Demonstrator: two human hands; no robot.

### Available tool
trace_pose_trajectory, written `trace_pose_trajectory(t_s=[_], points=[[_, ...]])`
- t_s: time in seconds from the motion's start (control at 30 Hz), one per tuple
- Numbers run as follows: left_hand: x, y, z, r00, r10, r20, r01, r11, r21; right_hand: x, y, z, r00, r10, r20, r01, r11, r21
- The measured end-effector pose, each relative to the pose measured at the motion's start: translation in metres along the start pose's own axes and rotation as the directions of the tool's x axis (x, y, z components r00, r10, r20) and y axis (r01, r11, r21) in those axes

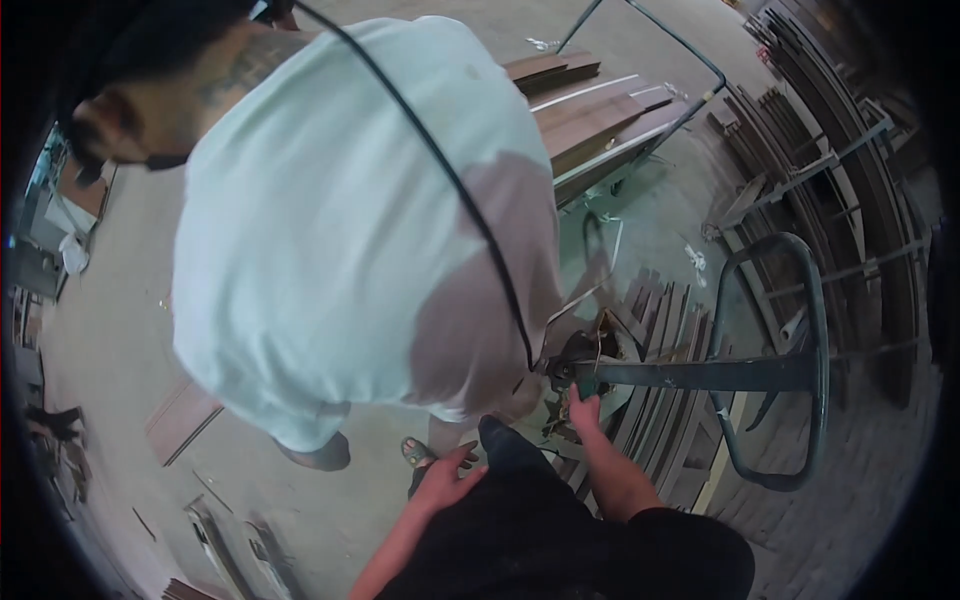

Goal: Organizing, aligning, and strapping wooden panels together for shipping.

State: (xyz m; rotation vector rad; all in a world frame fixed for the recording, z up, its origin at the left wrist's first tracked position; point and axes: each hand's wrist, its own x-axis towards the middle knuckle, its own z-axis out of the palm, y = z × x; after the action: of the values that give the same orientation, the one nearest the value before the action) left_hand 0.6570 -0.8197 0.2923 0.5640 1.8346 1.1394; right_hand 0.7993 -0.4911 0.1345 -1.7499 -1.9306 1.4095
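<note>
My right hand (pixel 584 410) reaches forward and touches the lower end of a dark green pallet-jack handle bar (pixel 700 374), beside its base joint (pixel 572 360). Whether the fingers close around the bar is hard to see. My left hand (pixel 447 478) lies on my dark-trousered knee with its fingers spread and holds nothing. The bar runs right to a looped grip (pixel 815 350). Another person in a pale green shirt (pixel 340 230) bends over right in front of me, with a black cable (pixel 470 200) across the back.
Dark wooden strips (pixel 665 330) lie stacked under the handle bar. More boards sit on a cart (pixel 590 115) at the back. Metal racks with long dark strips (pixel 830 170) stand at the right. Boards and scraps (pixel 180 420) lie on the concrete floor at left.
</note>
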Motion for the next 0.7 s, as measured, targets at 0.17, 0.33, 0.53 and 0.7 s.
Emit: trace_pose_trajectory(t_s=[0.17,0.33,0.53,0.7], points=[[0.019,0.018,0.017,0.996,-0.063,-0.062,0.061,0.997,-0.038,0.053,-0.052,0.012,0.998,-0.027,-0.060,0.017,0.988,-0.153],[0.021,0.015,0.019,0.996,0.005,-0.086,-0.006,1.000,-0.018,0.102,-0.077,0.013,0.978,-0.164,-0.131,0.169,0.985,0.028],[0.009,0.005,0.012,0.989,-0.020,-0.146,0.017,1.000,-0.024,0.092,-0.115,-0.003,0.955,-0.274,-0.111,0.274,0.962,-0.019],[-0.005,-0.009,0.000,0.986,-0.015,-0.166,0.010,0.999,-0.035,0.115,-0.133,-0.003,0.913,-0.396,-0.097,0.396,0.918,-0.025]])
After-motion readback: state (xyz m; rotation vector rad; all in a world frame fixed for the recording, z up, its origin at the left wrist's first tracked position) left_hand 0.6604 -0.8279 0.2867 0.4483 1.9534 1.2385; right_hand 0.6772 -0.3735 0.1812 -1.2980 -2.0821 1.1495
